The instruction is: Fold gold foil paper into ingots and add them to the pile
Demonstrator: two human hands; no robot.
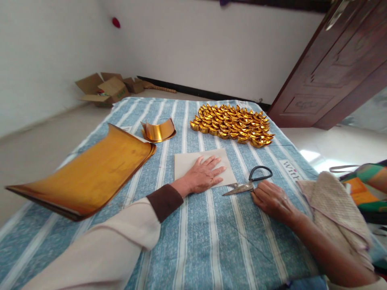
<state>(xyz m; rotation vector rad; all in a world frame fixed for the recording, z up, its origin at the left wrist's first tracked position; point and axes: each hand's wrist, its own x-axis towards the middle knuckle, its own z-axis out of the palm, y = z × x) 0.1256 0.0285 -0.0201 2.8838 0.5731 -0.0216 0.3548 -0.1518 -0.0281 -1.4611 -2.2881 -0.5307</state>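
A pale grey square sheet of paper or card lies on the striped cloth, one of its edges facing the scissors. My left hand is laid on it with its fingers stretched out and spread. To the right, my right hand is closed around the lower handle of a pair of metal scissors. Their black upper loop stands above the fist, and the slightly parted blades point left towards the sheet's near right corner. The lower handle is hidden in my fingers.
A large curled stack of gold sheets lies at the left, with smaller curled gold strips behind. Many folded gold paper ingots fill the back right. A beige cloth lies at the right edge; open cardboard boxes stand on the floor.
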